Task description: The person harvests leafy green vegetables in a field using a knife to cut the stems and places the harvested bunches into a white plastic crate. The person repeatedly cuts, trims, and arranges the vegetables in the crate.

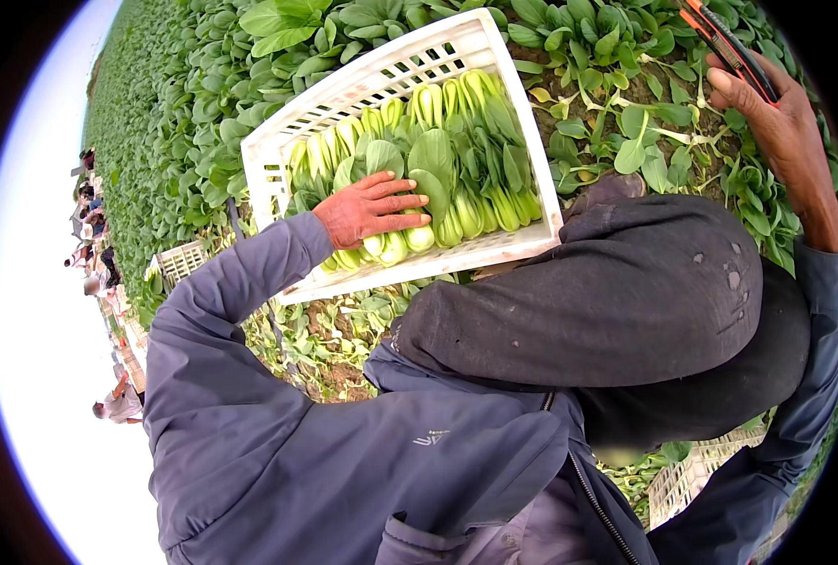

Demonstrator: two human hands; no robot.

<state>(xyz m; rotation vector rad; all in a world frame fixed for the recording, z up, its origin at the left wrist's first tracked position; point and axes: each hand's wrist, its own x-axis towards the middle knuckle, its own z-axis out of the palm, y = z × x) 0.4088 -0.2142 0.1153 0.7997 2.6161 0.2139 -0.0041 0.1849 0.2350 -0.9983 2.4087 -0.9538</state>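
Note:
In front of me a white plastic crate (525, 134) stands tilted in view, packed with bok choy heads (468, 152) whose pale stems line the two long sides and whose leaves meet in the middle. My left hand (380, 212) lies palm down on the bok choy near the crate's left end, fingers spread over leaves and stems; its thumb is hidden. Raised at the upper right, over the growing plants, my right hand (772, 113) grips an orange and black utility knife (733, 49). The knife's tip runs out of the picture's top edge.
Dense bok choy plants (179, 113) grow beyond the crate. Trimmed leaves (341, 346) litter the soil beside my bent knee (602, 296). Another crate (182, 261) stands at left, and one (701, 466) at lower right. Several people (119, 402) and more crates are far left.

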